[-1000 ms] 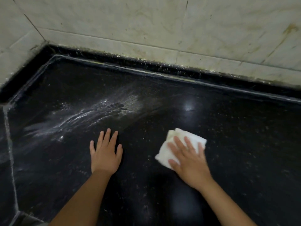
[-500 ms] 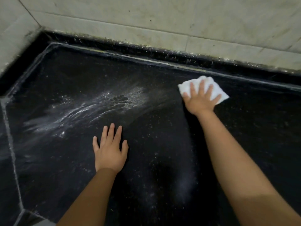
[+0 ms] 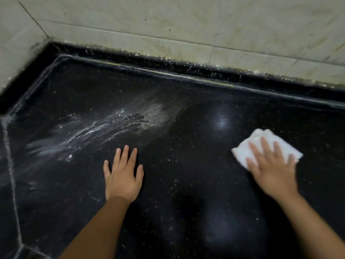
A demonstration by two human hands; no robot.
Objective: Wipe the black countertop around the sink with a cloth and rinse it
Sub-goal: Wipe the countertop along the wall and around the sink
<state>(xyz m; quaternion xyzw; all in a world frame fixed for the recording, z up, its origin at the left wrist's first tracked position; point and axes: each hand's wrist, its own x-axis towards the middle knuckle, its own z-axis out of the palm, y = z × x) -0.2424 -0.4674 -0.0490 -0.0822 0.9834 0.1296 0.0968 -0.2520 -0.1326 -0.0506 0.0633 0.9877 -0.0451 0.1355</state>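
A black speckled countertop (image 3: 186, 184) fills the view. A folded white cloth (image 3: 261, 144) lies flat on it at the right. My right hand (image 3: 272, 169) presses on the cloth with straight, spread fingers and covers its near half. My left hand (image 3: 122, 176) rests flat on the counter at the centre left, fingers straight, holding nothing. A streaked patch of white powdery residue (image 3: 104, 128) lies just beyond my left hand. No sink is in view.
A raised black edge strip (image 3: 186, 71) runs along the back, with a tiled beige wall (image 3: 186, 25) above it. The wall turns a corner at the far left (image 3: 50, 40). A pale seam (image 3: 13, 184) crosses the counter on the left.
My right hand has slid the cloth from near the back edge strip toward me and to the right. My left hand has stayed flat in the same place.
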